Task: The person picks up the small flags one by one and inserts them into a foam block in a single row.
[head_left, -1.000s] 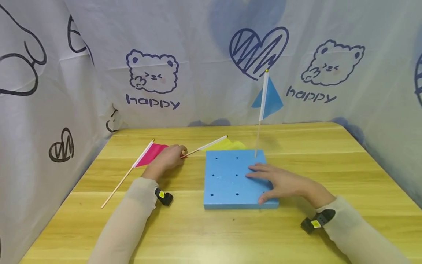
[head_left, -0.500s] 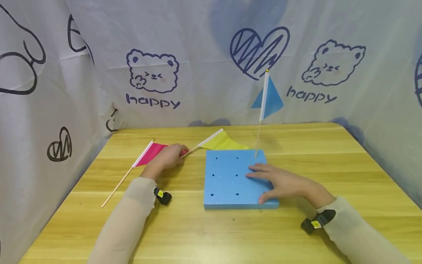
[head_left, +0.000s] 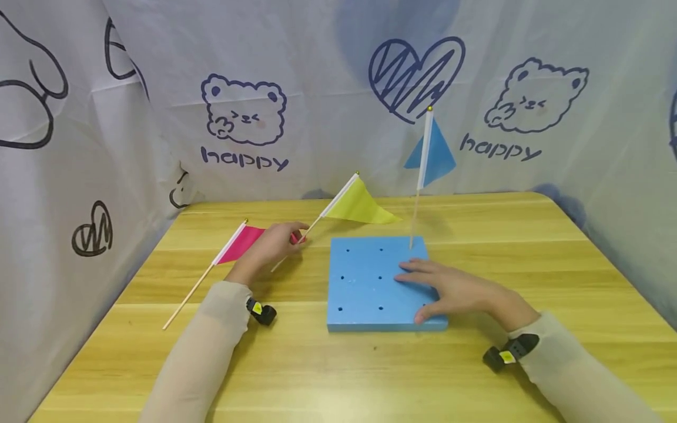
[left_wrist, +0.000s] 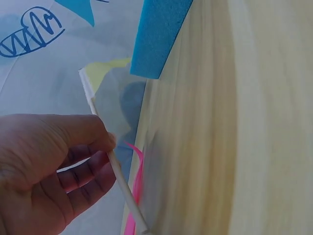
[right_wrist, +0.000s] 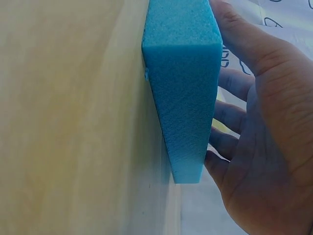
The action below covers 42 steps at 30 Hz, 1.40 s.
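Between thumb and fingers, my left hand (head_left: 272,249) pinches the wooden stick of a yellow flag (head_left: 359,202), which tilts up to the right above the table. The left wrist view shows the stick (left_wrist: 122,181) slanting across the fingers. Beneath and behind that hand lies a pink flag (head_left: 240,244), partly covered. My right hand (head_left: 457,294) rests with spread fingers on the right side of a blue foam block (head_left: 359,294) dotted with small holes. In the block's far right hole stands a blue flag (head_left: 436,155), leaning slightly right.
The wooden table (head_left: 317,376) extends around the block on every side. A white curtain (head_left: 317,117) with printed bears and hearts hangs along its back and sides. A black wrist camera (head_left: 261,311) sits on the left sleeve, and another (head_left: 497,358) on the right.
The yellow flag has risen from the table and tilted more upright in my left hand, its lower stick end now showing below the hand. My right hand has stayed on the block.
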Motion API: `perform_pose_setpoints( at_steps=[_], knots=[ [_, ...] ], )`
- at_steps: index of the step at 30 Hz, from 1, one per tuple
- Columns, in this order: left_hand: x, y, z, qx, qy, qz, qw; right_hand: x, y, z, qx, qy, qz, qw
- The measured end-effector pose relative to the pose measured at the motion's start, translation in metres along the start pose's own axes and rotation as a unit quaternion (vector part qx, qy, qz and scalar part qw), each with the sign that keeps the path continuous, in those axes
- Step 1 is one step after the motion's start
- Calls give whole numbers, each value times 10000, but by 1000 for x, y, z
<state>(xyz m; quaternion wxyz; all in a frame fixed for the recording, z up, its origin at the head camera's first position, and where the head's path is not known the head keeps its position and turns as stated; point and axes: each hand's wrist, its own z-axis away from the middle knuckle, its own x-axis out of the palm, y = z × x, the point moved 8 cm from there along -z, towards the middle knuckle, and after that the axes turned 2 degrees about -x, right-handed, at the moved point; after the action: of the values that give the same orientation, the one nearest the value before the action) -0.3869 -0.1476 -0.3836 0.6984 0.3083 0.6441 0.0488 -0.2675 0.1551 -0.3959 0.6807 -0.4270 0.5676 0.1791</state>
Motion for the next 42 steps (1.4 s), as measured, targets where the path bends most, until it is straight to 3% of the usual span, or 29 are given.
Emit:
perform_pose_setpoints(
  at_steps=[10,19,26,42],
  knots=[
    [-6,18,-1,165,-44,241,9996,-4,-6,3,-301,-85,232,9992],
    [-9,37,3,325,2,1247,9917,0,-10,2,-191,-344,228,9990],
    [-9,52,-5,263,113,1809,9831,0,-10,2,-151,-354,238,9990],
    [-1,84,-31,239,331,3241,9451,0,-10,0,-122,-360,218,9990]
  ],
)
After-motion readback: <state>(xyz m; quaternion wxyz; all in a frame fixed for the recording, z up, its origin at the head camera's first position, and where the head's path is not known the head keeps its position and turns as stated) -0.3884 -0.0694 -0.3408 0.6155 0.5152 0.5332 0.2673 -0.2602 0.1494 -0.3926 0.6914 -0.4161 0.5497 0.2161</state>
